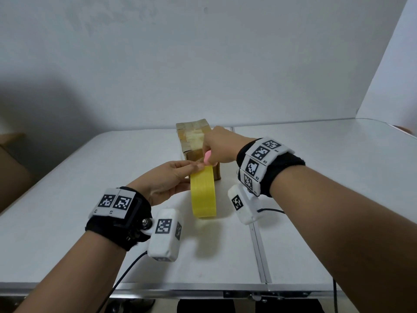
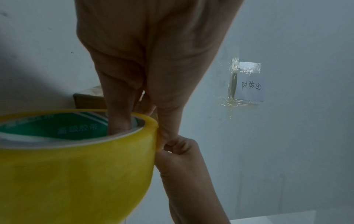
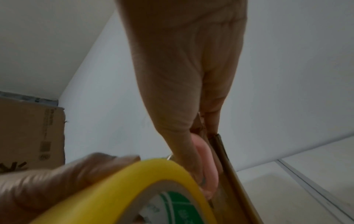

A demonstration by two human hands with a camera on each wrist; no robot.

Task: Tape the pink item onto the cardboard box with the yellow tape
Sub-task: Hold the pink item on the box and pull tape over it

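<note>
The cardboard box (image 1: 191,132) stands on the white table (image 1: 112,166) just past my hands, with old clear tape on its top. My right hand (image 1: 208,152) grips the pink item (image 1: 207,157) and holds it against the box's near end; the right wrist view shows the pink item (image 3: 207,166) pressed to the box edge (image 3: 226,159). My left hand (image 1: 196,166) holds the yellow tape roll (image 1: 203,193) upright beside it, fingers inside the core and thumb outside (image 2: 168,130). The right hand's curled fingers (image 2: 176,147) touch the edge of the roll (image 2: 76,166).
A larger brown carton (image 3: 28,128) stands off the table's left side. A handwritten note (image 2: 247,84) is taped to the wall. A seam (image 1: 257,245) runs front to back across the table on the right. Cables hang from both wrist cameras.
</note>
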